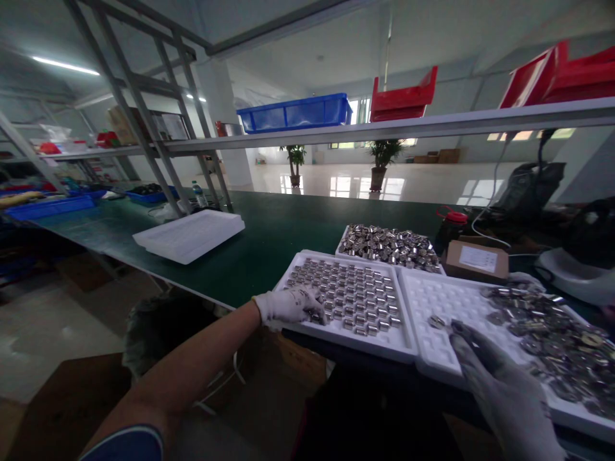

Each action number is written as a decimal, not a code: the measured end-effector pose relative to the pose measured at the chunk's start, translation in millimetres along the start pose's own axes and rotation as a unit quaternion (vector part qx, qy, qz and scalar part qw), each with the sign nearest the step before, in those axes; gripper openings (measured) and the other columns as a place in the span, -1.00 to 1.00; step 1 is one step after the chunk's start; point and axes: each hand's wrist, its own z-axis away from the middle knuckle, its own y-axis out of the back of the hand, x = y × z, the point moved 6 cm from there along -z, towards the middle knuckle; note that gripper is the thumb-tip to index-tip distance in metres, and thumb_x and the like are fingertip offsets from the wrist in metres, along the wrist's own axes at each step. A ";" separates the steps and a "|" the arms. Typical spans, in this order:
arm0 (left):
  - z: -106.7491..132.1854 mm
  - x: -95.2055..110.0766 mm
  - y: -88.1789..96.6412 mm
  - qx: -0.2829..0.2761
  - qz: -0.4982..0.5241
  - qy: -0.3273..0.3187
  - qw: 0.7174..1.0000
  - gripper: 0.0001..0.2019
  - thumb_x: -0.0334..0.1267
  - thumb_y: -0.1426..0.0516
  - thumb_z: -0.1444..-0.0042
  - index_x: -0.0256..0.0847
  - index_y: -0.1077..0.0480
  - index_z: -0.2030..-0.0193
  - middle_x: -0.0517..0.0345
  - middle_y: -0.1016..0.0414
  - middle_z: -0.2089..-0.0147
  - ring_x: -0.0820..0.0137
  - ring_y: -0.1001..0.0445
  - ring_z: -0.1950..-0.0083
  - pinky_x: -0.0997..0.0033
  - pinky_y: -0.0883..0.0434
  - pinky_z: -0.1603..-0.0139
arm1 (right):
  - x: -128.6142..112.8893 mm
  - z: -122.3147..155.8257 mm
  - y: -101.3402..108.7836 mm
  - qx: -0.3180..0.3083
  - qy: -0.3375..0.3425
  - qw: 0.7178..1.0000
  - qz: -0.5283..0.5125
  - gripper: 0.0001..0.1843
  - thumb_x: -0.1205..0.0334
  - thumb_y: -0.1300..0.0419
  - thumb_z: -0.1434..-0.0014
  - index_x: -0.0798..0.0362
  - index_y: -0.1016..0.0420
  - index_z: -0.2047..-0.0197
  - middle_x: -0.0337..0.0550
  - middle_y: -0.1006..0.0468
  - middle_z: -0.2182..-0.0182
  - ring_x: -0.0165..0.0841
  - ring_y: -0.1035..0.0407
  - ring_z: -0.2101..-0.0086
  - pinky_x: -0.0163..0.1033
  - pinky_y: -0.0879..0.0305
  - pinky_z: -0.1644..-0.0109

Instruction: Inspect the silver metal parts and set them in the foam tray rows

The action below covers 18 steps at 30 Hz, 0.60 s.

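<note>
A white molded tray (406, 342) holds rows of short shiny metal cylinders (355, 291). My left hand (291, 304), in a whitish glove, reaches over its left side. The fingers there are curled down among the cylinders, and what they grip is hidden. To the right, a second white tray (423, 291) has bare pockets on its left and a loose heap of metal parts (552, 339) on its right. My right hand (504, 390), in a greyish glove with dark fingertips, hovers over this tray with fingers stretched out. A single metal piece (436, 321) lies just left of its fingertips.
Behind stands another tray heaped with metal cylinders (389, 246), beside a cardboard box (475, 259) and a red-lidded bottle (451, 218). Stacked white trays (189, 234) sit left on the green table (269, 224). Overhead, a shelf (307, 136) carries blue and red bins.
</note>
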 end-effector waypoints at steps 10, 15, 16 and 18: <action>17.2 12.0 8.0 0.201 0.390 0.003 0.898 -0.63 0.00 -0.23 -0.15 -0.19 -0.34 0.05 -0.03 -0.46 -0.05 0.31 -0.51 0.04 0.37 -0.43 0.07 | 28.7 66.7 -58.3 -0.172 0.013 0.978 -0.119 -0.27 -0.31 -0.16 -0.17 -0.01 -0.52 -0.22 -0.06 -0.55 -0.18 -0.07 -0.35 -0.24 0.00 -0.10 -0.41; 12.6 65.7 -60.0 0.249 0.564 -0.005 0.787 -0.68 0.01 -0.12 -0.15 -0.13 -0.11 0.21 0.22 -0.38 0.24 0.68 -0.10 0.61 0.65 0.00 0.64 | -8.4 106.3 -73.2 -0.264 0.055 0.948 -0.170 -0.39 -0.29 -0.08 -0.29 0.00 -0.57 -0.11 -0.03 -0.67 0.06 -0.24 -0.59 0.11 -0.34 -0.50 0.01; 10.5 76.3 -72.8 0.246 0.600 -0.011 0.761 -0.70 -0.01 -0.13 -0.15 -0.14 -0.16 0.17 0.29 -0.33 0.33 0.69 -0.02 0.64 0.65 0.05 0.65 | -17.2 112.6 -72.0 -0.267 0.051 0.945 -0.179 -0.40 -0.29 -0.08 -0.29 0.01 -0.57 -0.08 -0.06 -0.68 0.16 -0.29 -0.59 0.22 -0.39 -0.50 0.14; 6.5 94.0 -92.8 0.237 0.657 -0.027 0.715 -0.66 -0.07 -0.14 -0.18 -0.15 -0.28 -0.04 0.38 -0.23 0.48 0.65 0.06 0.68 0.62 0.09 0.69 | -32.5 122.3 -67.3 -0.262 0.042 0.946 -0.188 -0.42 -0.28 -0.09 -0.29 0.01 -0.57 -0.04 -0.13 -0.67 0.28 -0.35 -0.54 0.34 -0.43 -0.44 0.27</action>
